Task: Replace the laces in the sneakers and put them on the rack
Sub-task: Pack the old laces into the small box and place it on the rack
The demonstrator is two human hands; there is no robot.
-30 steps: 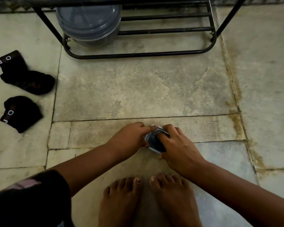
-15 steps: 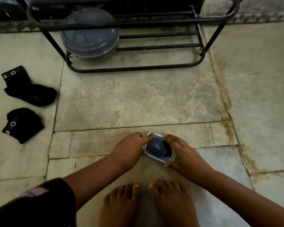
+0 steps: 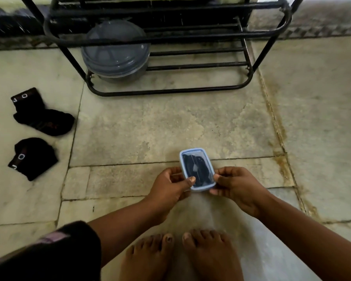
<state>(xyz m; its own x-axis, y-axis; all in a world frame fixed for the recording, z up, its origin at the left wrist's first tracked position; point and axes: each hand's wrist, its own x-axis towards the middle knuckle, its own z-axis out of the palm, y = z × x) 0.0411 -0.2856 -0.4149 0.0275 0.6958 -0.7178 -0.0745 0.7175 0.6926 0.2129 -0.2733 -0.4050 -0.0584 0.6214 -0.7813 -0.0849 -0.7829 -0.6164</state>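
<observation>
A small clear box with a pale blue rim (image 3: 197, 169) holds something dark, perhaps coiled laces; I cannot tell for sure. My left hand (image 3: 170, 186) pinches its left edge with the thumb on the lid. My right hand (image 3: 234, 184) grips the right edge. Both hands hold the box above the stone floor, in front of my bare feet (image 3: 182, 254). The black metal rack (image 3: 170, 57) stands at the back. No sneakers are in view.
A grey round lidded container (image 3: 116, 53) sits on the rack's lowest bars at the left. Two black socks (image 3: 39, 116) (image 3: 31, 157) lie on the floor at the left. The floor is worn stone slabs with stained joints on the right.
The box was low at the floor between my hands; now both hands have lifted it and its lid faces me. The view has tilted up, showing more of the rack.
</observation>
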